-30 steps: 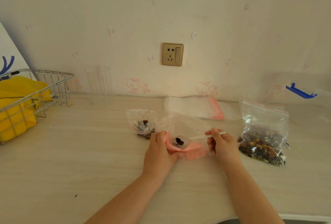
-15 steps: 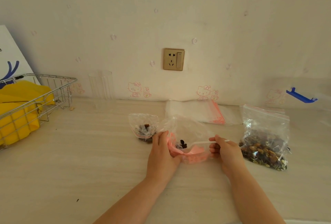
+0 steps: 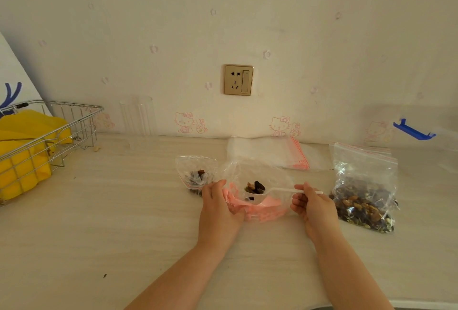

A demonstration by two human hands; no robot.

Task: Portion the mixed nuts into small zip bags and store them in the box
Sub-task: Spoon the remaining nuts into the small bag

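Note:
My left hand [image 3: 219, 207] grips the pink rim of a small clear zip bag [image 3: 257, 185] and holds its mouth apart. My right hand [image 3: 313, 207] pinches the handle of a white plastic spoon [image 3: 282, 190], whose bowl sits inside the bag mouth. A few dark nuts [image 3: 255, 187] lie in the bag. Left of it rests a filled small bag [image 3: 197, 173]. The large bag of mixed nuts [image 3: 363, 193] stands just right of my right hand. A stack of unused zip bags [image 3: 270, 152] lies behind, near the wall.
A wire basket [image 3: 53, 136] holding something yellow sits at the far left. A clear cylinder [image 3: 137, 119] stands by the wall. A clear box with a blue latch [image 3: 412, 131] is at the far right. The table's front edge runs along the bottom right.
The spoon's bowl has tipped inside the bag and more nuts now lie in the bag beyond it. My left hand keeps its hold on the rim. The camera has tilted slightly.

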